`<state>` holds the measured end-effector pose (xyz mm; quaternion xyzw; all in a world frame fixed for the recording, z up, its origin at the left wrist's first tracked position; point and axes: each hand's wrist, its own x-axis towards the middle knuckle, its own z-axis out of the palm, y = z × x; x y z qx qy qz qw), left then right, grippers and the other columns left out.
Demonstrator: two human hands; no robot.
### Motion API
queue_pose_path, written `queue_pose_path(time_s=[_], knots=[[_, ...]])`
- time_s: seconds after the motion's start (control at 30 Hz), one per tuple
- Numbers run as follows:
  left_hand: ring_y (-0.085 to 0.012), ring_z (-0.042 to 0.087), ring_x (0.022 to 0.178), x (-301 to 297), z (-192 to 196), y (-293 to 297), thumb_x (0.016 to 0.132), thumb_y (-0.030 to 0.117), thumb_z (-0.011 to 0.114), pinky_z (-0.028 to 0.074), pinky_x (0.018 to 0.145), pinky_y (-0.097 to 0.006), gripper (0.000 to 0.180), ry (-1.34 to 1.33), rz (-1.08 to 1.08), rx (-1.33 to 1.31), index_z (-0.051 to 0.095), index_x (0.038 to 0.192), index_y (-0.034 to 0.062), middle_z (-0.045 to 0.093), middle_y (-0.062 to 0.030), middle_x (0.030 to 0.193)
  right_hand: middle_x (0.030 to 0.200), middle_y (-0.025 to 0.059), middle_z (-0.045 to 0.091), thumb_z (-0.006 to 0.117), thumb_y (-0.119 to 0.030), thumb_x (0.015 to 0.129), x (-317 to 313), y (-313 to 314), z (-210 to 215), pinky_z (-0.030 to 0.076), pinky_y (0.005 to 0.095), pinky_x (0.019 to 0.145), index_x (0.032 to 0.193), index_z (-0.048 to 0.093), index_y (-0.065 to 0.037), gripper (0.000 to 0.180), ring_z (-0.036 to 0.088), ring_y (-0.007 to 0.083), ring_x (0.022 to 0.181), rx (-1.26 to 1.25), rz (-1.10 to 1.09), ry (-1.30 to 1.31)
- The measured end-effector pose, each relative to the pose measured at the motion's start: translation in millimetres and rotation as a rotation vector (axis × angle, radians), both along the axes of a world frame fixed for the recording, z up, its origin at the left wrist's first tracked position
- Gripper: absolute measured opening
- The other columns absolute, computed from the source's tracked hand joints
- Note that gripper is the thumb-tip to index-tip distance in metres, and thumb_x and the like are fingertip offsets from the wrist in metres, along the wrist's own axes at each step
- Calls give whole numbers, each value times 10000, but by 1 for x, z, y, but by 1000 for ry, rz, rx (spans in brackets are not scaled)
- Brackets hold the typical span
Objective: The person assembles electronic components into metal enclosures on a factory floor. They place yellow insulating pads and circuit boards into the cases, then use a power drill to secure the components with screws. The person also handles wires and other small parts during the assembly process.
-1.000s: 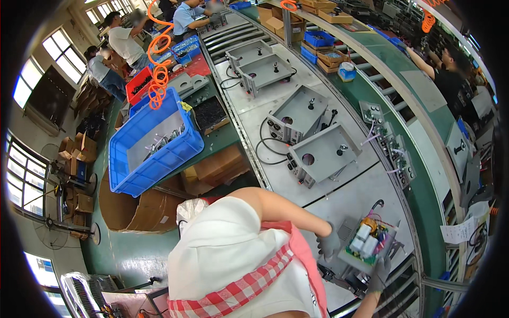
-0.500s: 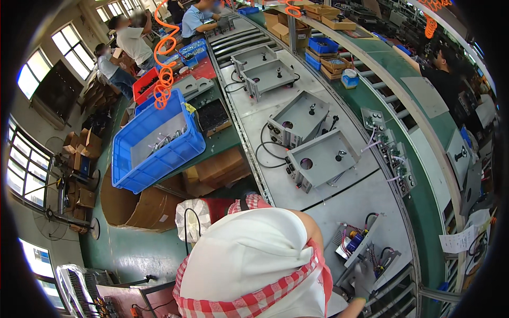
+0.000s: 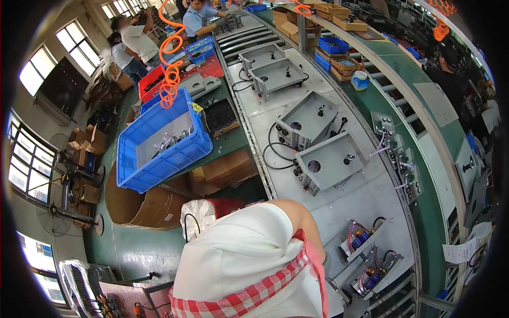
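Note:
Neither of my hands shows. A white garment with red-and-white checked trim [image 3: 249, 289] fills the lower middle, and a bare arm [image 3: 303, 222] bends down along its right side. A grey patch at that arm's lower edge is too small to make out. Just right of it, two power-supply assemblies lie on the line: the upper assembly [image 3: 361, 240] and the lower assembly [image 3: 375, 276]. Each has a metal bracket, blue cylindrical parts and loose wires. Beyond the arm, an open grey metal chassis [image 3: 334, 159] sits tilted, with a black knob-like part inside.
More grey chassis [image 3: 310, 116] stand farther up the line. A blue bin [image 3: 164, 167] holds metal parts at left, above a large cardboard box [image 3: 143, 209]. Circuit boards [image 3: 403, 164] line the right rail. Rollers [image 3: 389, 297] lie at lower right. An orange coiled hose [image 3: 169, 79] hangs down.
The gloved hand at the lower assembly has gone from view, and that assembly now shows more fully. The bare arm has swung lower. The whole view has shifted slightly.

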<state>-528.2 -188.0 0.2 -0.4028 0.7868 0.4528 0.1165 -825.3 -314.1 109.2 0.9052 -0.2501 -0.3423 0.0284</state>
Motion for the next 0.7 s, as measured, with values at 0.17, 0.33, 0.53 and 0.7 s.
queue_pose_path(time_s=[0.17,0.33,0.53,0.7], knots=[[-279,657,825,5,-6,8,803,313,600,502,710,-405,235,-29,8,-2,708,909,133,688,-93,874,989,102,622,666,-426,724,14,0,-2,325,598,899,1109,552,-165,479,589,328,964,-51,17,24],[-284,657,825,15,-10,12,801,310,600,502,712,-404,228,-68,-8,-13,711,909,142,689,-92,866,967,136,577,741,-370,645,47,24,0,422,505,821,1031,572,-90,506,561,331,963,-96,-130,-116],[-290,657,823,38,-11,19,798,306,600,501,714,-404,220,-149,31,-79,713,910,153,689,-91,857,978,143,563,752,-460,618,60,26,-52,397,477,863,948,592,-124,497,516,364,1019,-144,-34,-391],[-295,657,823,87,-38,42,796,303,601,501,716,-403,214,-362,95,-270,715,910,163,689,-90,850,1058,89,570,700,-474,698,137,44,-40,414,434,857,1052,612,-145,491,557,284,992,-60,-85,-250]])
